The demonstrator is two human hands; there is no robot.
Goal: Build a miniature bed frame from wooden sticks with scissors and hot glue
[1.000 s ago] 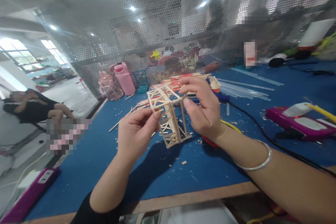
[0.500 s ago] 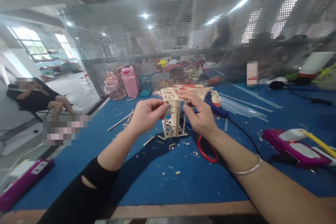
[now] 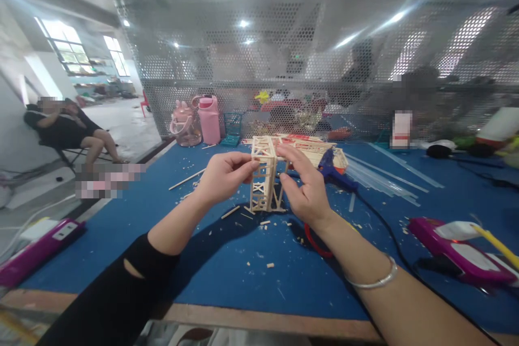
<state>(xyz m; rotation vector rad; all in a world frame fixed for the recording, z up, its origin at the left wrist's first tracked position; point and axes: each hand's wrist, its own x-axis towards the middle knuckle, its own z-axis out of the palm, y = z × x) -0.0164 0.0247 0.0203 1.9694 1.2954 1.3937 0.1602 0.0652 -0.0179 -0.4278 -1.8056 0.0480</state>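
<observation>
Two curled hands (image 3: 224, 177) (image 3: 306, 189) flank the wooden frame (image 3: 268, 186).

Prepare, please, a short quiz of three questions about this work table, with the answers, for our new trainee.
1. True or false: the wooden frame is upright.
2. Choose one: what colour is the glue gun? A) red B) blue C) yellow
3. Fill in: the ____ pinches the wooden frame near its top, with thumb and finger close together.

Key: 1. True. 2. B, blue. 3. Left hand.
</observation>
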